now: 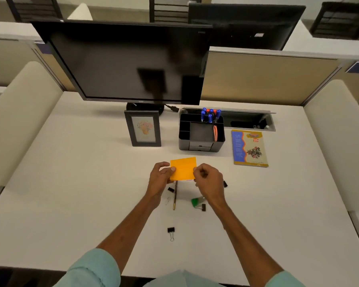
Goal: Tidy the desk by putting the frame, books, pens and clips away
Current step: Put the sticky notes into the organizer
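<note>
Office workstation, open-plan floor: I face a white desk [71, 162] walled in by tan partition panels [267, 79]. 1 dark monitor [122, 63] stands before me and a 2nd monitor [247, 25] backs onto it from the neighbouring cubicle. A cable hatch [249, 121] is set into the desktop. Stationery lies about: a black organizer [201, 145] of marker pens [210, 114], binder clips [171, 229] and orange sticky notes [183, 167].

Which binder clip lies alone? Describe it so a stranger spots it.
Start at the white desk, then find the pencil. Nearer the front edge lies the black binder clip, alone, while the other clips cluster round the pencil.
</note>
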The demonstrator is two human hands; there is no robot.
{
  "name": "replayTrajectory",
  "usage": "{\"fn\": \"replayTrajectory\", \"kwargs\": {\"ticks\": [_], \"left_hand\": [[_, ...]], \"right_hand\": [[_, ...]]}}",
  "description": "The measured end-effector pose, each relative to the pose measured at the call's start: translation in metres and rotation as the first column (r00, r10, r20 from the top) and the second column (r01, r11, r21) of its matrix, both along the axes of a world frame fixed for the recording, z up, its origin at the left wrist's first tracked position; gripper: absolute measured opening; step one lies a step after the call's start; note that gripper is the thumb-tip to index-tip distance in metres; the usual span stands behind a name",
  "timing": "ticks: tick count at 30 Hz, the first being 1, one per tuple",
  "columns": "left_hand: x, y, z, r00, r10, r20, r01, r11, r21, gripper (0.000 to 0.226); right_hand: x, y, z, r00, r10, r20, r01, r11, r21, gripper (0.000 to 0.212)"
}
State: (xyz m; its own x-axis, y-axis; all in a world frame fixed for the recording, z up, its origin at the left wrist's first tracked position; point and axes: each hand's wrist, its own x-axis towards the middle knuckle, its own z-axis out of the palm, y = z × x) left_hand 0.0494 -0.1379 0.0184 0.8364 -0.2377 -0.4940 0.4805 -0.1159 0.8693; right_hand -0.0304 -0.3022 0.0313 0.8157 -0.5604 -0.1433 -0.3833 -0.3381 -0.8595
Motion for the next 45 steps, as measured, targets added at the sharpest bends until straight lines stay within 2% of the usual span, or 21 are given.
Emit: {"fn": "replayTrajectory", "kwargs": {"ticks": [4,7,9,11,14,17,21,24,27,34,39,42,45], "left_hand": [[0.008,-0.029,0.002,0.993,-0.107,0.051,0.107,0.994,0.004,0.029],[0.011,-0.044,-0.004,0.951,-0.248,0.186,0.220,0.963,0.156,0.028],[0.013,-0.052,-0.011,0.864,-0.410,0.293,0.308,0.890,0.337,0.030],[0.016,-0.060,-0.018,0.752,-0.563,0.343,0.369,0.791,0.488,0.034],[0.022,-0.067,-0.028,0.649,-0.676,0.349,0.432,0.706,0.562,0.035],[0.028,-0.069,-0.037,0.592,-0.727,0.349,0.444,0.655,0.611,0.036],[0.036,-0.065,-0.047,0.584,-0.734,0.347,0.441,0.645,0.624,0.035],[0.041,-0.059,-0.053,0.593,-0.719,0.362,0.429,0.663,0.614,0.034],[0.043,-0.057,-0.056,0.589,-0.725,0.357,0.436,0.657,0.615,0.034],[0.038,-0.061,-0.056,0.587,-0.719,0.372,0.426,0.665,0.613,0.032],[0.032,-0.060,-0.055,0.579,-0.722,0.378,0.394,0.654,0.646,0.033],[0.026,-0.059,-0.052,0.570,-0.729,0.379,0.381,0.643,0.664,0.032],[0.016,-0.060,-0.048,0.571,-0.728,0.379,0.350,0.634,0.690,0.030]], "right_hand": [[0.017,-0.056,0.030,0.983,-0.151,0.106,0.176,0.944,-0.280,0.019],[0.036,-0.101,0.048,0.967,-0.214,0.137,0.252,0.876,-0.412,0.021],[0.051,-0.125,0.056,0.966,-0.235,0.110,0.259,0.849,-0.462,0.024],[0.066,-0.142,0.060,0.971,-0.225,0.081,0.235,0.833,-0.501,0.024],[0.086,-0.154,0.060,0.980,-0.197,0.029,0.178,0.804,-0.568,0.025],[0.102,-0.156,0.051,0.988,-0.138,-0.066,0.064,0.765,-0.641,0.026],[0.114,-0.154,0.038,0.978,-0.113,-0.176,-0.048,0.697,-0.715,0.028],[0.118,-0.155,0.033,0.976,-0.106,-0.189,-0.073,0.661,-0.747,0.027],[0.123,-0.156,0.025,0.960,-0.052,-0.276,-0.183,0.630,-0.755,0.025],[0.127,-0.149,0.009,0.937,-0.046,-0.346,-0.219,0.693,-0.687,0.027],[0.110,-0.146,0.009,0.970,-0.089,-0.226,-0.088,0.738,-0.669,0.036],[0.084,-0.142,0.008,0.978,-0.156,-0.137,0.043,0.797,-0.602,0.034],[0.049,-0.126,-0.001,0.972,-0.202,-0.123,0.108,0.842,-0.529,0.035]]}}
